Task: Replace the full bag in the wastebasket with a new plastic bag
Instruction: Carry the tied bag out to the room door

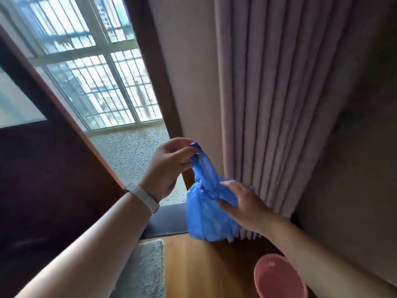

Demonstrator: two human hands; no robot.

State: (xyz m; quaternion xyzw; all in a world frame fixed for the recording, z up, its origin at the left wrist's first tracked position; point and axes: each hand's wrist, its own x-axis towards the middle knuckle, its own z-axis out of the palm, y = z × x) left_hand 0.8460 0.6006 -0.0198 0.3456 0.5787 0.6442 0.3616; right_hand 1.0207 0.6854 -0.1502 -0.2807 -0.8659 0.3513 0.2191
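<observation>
Up in the air went the blue bag (206,214), full and bunched at the neck, held well above the wooden floor (193,267) in front of the pale pleated curtain (268,93). The left hand (165,168) had the fingers (184,152) pinched together on one twisted blue handle, drawn up and to the left from the knot. The right hand (240,203) lay across the gathered top of the bag, fingers curled onto the plastic just beside the knot, though how firmly they clamped it could not be told through the blur. A white band (144,197) sat on the left wrist. Down at the lower right stood the pink wastebasket (279,278), apart from the bag and partly cut off by the frame, its mesh inside showing with no liner visible in it. A grey shaggy rug (144,269) lay on the floor at the lower left, and beyond the dark door frame (154,67) a barred window (103,82) glowed bright over a pebbled floor (133,151).
</observation>
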